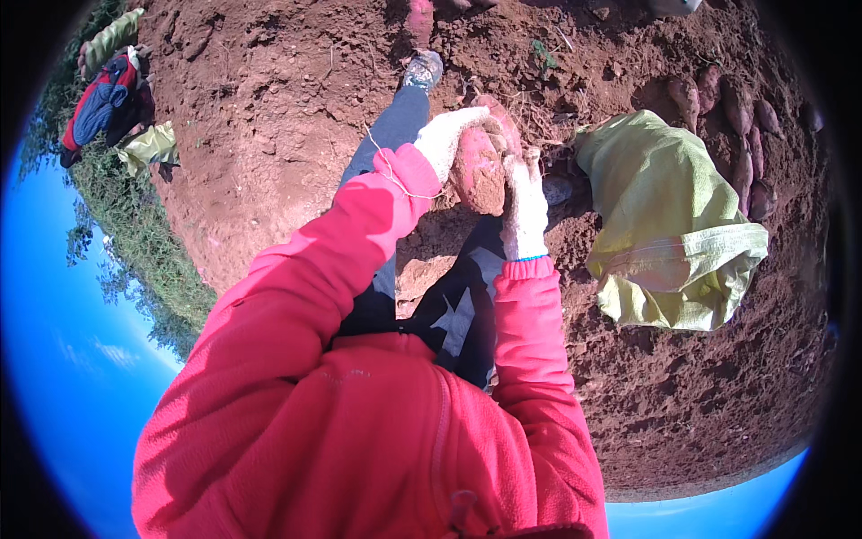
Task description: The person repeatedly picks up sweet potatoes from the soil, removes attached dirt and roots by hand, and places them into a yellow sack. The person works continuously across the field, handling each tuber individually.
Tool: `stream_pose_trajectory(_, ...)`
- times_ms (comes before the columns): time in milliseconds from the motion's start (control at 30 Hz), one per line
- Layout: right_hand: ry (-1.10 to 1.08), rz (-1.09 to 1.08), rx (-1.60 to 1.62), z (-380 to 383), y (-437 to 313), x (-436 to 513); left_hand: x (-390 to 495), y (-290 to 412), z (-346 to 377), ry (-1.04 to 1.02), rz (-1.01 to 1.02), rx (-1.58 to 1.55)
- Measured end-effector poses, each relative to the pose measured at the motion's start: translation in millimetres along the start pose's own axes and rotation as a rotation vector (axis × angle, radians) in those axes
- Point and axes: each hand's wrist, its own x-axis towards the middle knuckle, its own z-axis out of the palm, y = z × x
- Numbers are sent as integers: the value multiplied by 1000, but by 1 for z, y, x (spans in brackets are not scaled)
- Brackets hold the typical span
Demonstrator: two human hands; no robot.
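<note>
Both my hands wear pale knitted gloves smeared with soil and meet over a cluster of sweet potatoes. My left hand (pixel 450 140) is closed around the upper left of the cluster, where a large reddish sweet potato (pixel 477 170) hangs, its lower end caked with earth. Behind it, a second sweet potato (pixel 500 118) points up and away. My right hand (pixel 526 199) grips the cluster from the right, by a root or stem end; its fingertips are partly hidden. A thin string (pixel 397 176) loops around my left cuff.
A yellow-green woven sack (pixel 660 182) lies at my right. Beyond it, several sweet potatoes (pixel 739 111) lie on loose red soil (pixel 269 121). My shoe (pixel 424 70) is ahead, near another sweet potato (pixel 421 21). A person (pixel 101 101) bends beside a sack (pixel 149 147) at far left.
</note>
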Motion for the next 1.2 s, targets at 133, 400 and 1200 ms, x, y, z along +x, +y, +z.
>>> stream_pose_trajectory(133,-301,-329,-172,0,-10,-23,-15,-7,22,139,182,334)
stream_pose_trajectory(400,-261,-234,-194,-15,23,-15,-29,-19,20,81,118,216)
stream_pose_trajectory(1200,6,-74,150,-13,11,-74,-72,-49,12,101,514,1032)
